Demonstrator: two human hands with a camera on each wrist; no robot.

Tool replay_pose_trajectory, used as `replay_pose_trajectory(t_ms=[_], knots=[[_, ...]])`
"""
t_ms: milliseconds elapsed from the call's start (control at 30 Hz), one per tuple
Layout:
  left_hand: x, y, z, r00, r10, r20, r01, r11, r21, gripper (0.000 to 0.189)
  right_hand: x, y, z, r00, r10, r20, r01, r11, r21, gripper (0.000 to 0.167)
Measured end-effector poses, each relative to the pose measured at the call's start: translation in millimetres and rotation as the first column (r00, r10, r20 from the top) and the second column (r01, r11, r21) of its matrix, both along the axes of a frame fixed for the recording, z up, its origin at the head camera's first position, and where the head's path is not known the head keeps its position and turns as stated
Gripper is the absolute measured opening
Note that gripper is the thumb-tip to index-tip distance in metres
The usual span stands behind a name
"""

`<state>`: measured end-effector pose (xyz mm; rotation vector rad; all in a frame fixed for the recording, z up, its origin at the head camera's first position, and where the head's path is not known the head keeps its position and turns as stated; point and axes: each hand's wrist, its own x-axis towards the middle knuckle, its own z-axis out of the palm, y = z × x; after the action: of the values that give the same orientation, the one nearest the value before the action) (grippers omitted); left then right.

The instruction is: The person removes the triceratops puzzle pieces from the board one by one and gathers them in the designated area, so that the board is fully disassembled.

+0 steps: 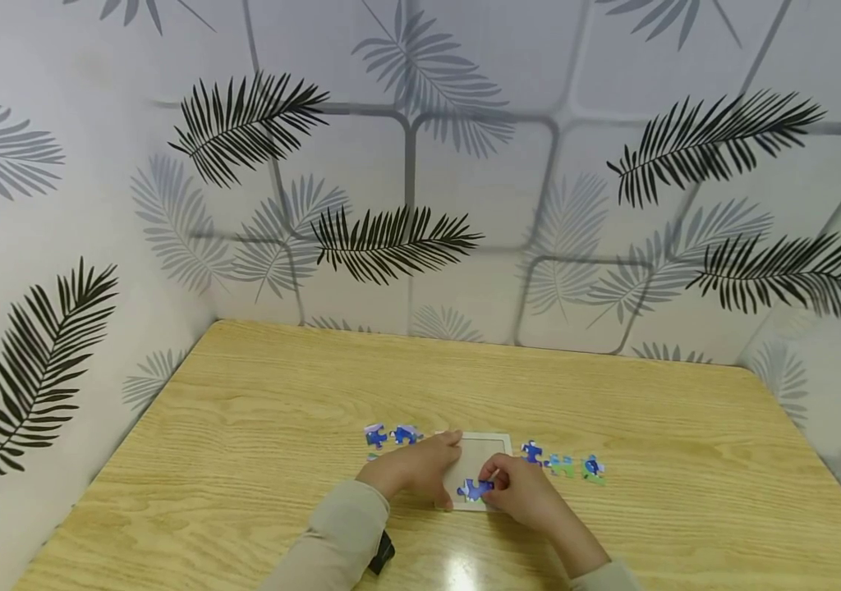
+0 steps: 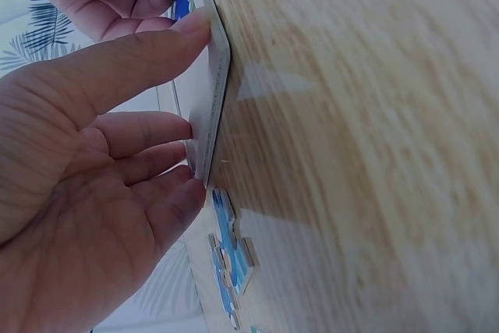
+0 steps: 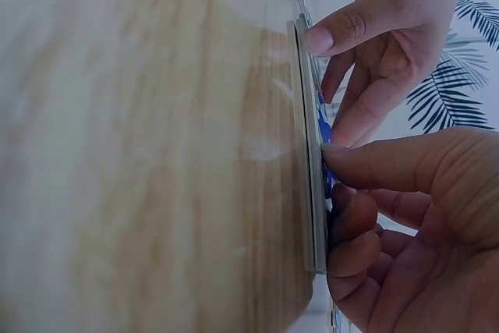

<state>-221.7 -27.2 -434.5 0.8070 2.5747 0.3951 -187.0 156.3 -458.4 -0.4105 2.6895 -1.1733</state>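
Note:
A pale, shallow puzzle tray (image 1: 478, 453) with a raised rim lies on the table. Across its left side rests my left hand (image 1: 420, 465), thumb stretched to the near rim and fingertips spread along the left and far rim. My right hand (image 1: 527, 491) pinches a blue and purple jigsaw piece (image 1: 471, 491) between thumb and fingers, low over the tray's near right part. In the right wrist view the piece (image 3: 324, 129) appears as a thin blue strip close over the tray, partly hidden by my fingers.
Loose jigsaw pieces lie either side of the tray: blue and purple ones (image 1: 406, 433) on the left, partly hidden by my left hand, and blue and green ones (image 1: 559, 465) on the right. A dark object (image 1: 382, 553) shows beside my left sleeve. A patterned wall (image 1: 465, 287) stands behind the wooden table (image 1: 280, 410).

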Motion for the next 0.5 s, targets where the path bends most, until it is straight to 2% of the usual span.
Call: replay_pose_trajectory(t_ms=[500], knots=[[-1.7, 0.2, 0.1, 1.000, 0.001, 0.014, -0.001, 1.000, -0.005, 0.076, -2.5, -2.3, 0.3, 0.998, -0.066, -0.013, 0.066, 0.998, -0.001, 0.016]])
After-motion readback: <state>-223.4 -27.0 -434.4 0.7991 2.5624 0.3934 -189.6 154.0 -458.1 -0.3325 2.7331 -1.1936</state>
